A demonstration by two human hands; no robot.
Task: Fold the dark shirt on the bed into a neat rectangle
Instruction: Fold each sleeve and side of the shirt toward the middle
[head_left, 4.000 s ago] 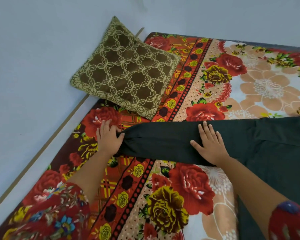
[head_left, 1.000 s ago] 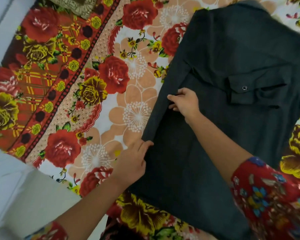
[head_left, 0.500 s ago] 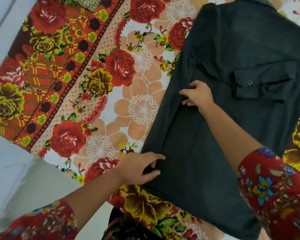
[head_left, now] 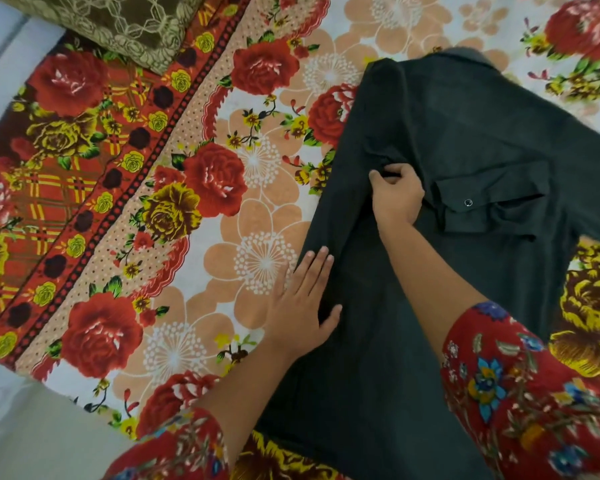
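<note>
The dark shirt lies spread on the floral bedsheet, collar at the top. Its left sleeve is folded inward along the left side, and a buttoned cuff lies across the chest. My left hand rests flat, fingers together, on the shirt's left edge, half on the sheet. My right hand is higher up, near the armpit area, with its fingers pinching a bunch of the dark fabric. The shirt's lower hem runs out of view at the bottom.
A brown patterned cushion sits at the top left corner of the bed. The bed's edge and pale floor show at the lower left. My flowered red sleeves cover the lower right.
My left hand slid up the shirt's left edge and now lies flat. My right hand moved slightly up and closed its fingers on the fabric. The view shifted a little.
</note>
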